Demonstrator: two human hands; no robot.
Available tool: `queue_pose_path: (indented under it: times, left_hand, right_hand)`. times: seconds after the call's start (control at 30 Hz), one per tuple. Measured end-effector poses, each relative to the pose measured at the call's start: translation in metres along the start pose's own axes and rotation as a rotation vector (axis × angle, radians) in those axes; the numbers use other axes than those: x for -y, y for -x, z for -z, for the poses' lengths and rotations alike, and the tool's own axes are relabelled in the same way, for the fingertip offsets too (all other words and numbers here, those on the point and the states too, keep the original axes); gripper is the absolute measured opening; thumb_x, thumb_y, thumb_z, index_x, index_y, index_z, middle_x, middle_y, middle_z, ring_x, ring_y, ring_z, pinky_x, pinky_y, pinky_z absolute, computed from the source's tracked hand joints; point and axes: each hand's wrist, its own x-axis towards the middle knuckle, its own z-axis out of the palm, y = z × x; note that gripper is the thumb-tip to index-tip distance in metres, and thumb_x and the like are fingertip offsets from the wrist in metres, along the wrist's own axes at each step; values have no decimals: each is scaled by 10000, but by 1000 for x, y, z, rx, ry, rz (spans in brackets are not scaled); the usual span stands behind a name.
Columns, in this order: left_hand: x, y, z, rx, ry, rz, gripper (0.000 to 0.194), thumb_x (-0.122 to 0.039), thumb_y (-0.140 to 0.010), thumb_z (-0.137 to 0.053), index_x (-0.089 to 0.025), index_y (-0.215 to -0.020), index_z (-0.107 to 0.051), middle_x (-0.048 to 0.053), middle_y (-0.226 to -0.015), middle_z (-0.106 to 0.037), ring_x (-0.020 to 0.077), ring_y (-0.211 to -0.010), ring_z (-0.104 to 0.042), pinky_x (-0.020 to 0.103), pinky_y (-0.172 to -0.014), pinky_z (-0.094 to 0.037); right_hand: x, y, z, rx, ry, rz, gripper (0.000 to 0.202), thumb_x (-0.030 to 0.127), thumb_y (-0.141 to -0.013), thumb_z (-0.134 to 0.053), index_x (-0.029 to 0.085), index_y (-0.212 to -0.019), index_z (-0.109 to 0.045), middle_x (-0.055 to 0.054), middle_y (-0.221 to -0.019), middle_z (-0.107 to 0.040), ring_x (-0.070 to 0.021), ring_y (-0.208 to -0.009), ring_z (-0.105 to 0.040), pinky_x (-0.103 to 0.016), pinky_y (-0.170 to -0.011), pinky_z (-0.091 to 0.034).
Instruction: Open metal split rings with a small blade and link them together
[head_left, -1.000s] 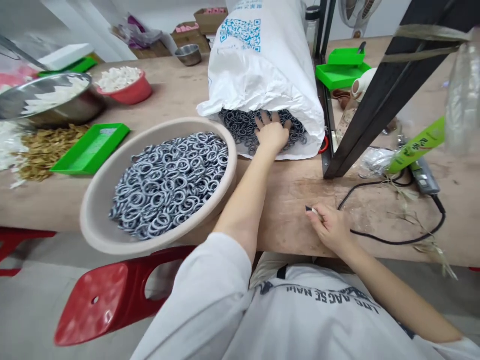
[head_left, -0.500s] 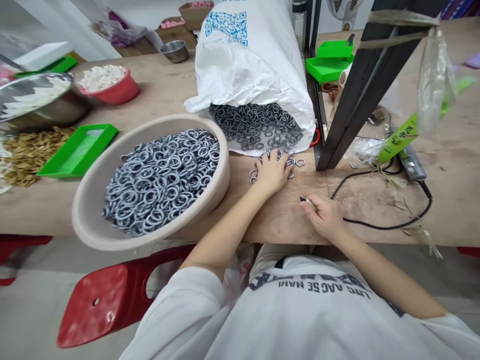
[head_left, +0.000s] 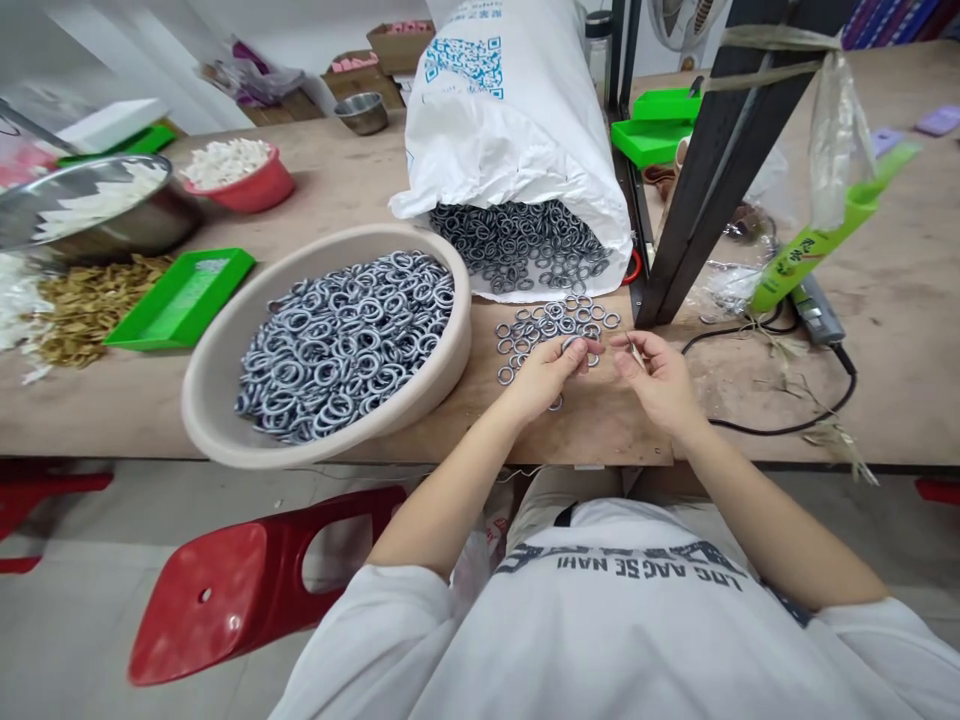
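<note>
My left hand [head_left: 546, 376] is closed in a pinch on a grey ring [head_left: 568, 342], just above the table. Facing it a short gap away, my right hand [head_left: 660, 380] grips a small thin blade [head_left: 636, 352], most of which the fingers hide. Loose grey rings [head_left: 555, 318] lie scattered on the wood behind and beneath my left hand. More rings spill inside the mouth of a white woven sack [head_left: 517, 140] lying beyond them. To the left, a beige basin [head_left: 196, 400] is heaped with similar rings [head_left: 345, 345].
A dark metal post [head_left: 694, 220] rises right of the sack. Near it lie a corded grey tool [head_left: 821, 312] and a green plastic wrapper [head_left: 806, 255]. Leftward are a green tray [head_left: 142, 320], a red bowl [head_left: 255, 192] and a steel bowl [head_left: 120, 225]. A red stool [head_left: 199, 590] stands below.
My left hand has lifted off the scattered rings, moved toward me and now pinches one ring. My right hand has risen toward it with the blade. The view has shifted slightly.
</note>
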Motion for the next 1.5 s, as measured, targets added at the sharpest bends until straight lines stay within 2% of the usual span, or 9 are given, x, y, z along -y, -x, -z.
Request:
queue_pose_path:
  times: [0.2,0.37,0.57,0.77,0.93,1.07,1.2,1.33,1.5]
  left_hand:
    - [-1,18,-18,107,360,236,645,-733,-877,-427,-143,-777,-670,59,-708,-616,150,-670,-563,287,-684,-459]
    - [12,20,-12,-187,-206,42,492,-571,-971,-400,-172,-994,-687,92,-948,-684,202,-883,-603,336,-825,-475]
    - [16,23,-5,-312,-616,-105,376,-434,-987,-455,-206,-1068,-743,113,-1150,-678,261,-1142,-557,429,-1034,-390]
    - [0,38,-30,-236,17,-194,290,-376,-965,-540,-230,-1112,-742,93,-1129,-697,212,-1099,-618,358,-981,-461]
    - [-10,48,-43,-391,291,-87,225,-403,-884,-664,-192,-888,-743,63,-936,-707,179,-905,-630,318,-872,-488]
    - [-14,52,-44,-315,399,68,322,-479,-884,-640,-183,-758,-656,15,-755,-629,130,-723,-545,267,-740,-457]
    - [-14,53,-50,-301,472,132,427,-595,-857,-615,-184,-741,-606,-1,-700,-539,115,-651,-455,247,-623,-398]
    - [-15,55,-54,-308,512,114,484,-585,-905,-552,-184,-644,-479,-19,-604,-432,105,-580,-378,253,-579,-345]
    - [-19,56,-54,-366,583,163,485,-574,-915,-547,-179,-652,-445,-33,-608,-375,93,-567,-328,249,-558,-299]
  right_hand:
    - [8,-4,-20,132,6,22,227,431,-876,-673,208,-855,-708,-23,-919,-563,-142,-712,-571,-302,-669,-477]
    - [-9,-9,-16,55,198,-22,277,429,-877,-659,184,-747,-663,-1,-727,-560,-158,-723,-523,-293,-689,-407]
    - [-11,-8,-6,101,214,-114,267,435,-886,-637,178,-831,-685,-9,-785,-601,-156,-743,-519,-284,-700,-386]
    - [6,7,-17,234,-48,-150,301,481,-892,-635,185,-850,-669,1,-784,-602,-149,-756,-524,-281,-732,-418]
    - [14,22,-22,-33,-100,-116,288,483,-822,-725,208,-895,-678,-8,-792,-621,-154,-713,-539,-294,-690,-453]
    - [28,24,-14,59,65,121,317,451,-873,-674,271,-1131,-712,-47,-954,-614,-204,-886,-587,-369,-835,-481]
    - [33,22,-17,114,121,174,247,471,-848,-709,250,-955,-726,-45,-903,-622,-209,-864,-594,-374,-817,-485]
    - [34,22,-19,133,84,85,369,542,-958,-514,220,-848,-657,-34,-806,-614,-187,-771,-587,-330,-738,-464]
    - [44,30,-10,316,520,239,370,491,-971,-497,208,-738,-544,-12,-697,-540,-150,-641,-485,-297,-616,-330]
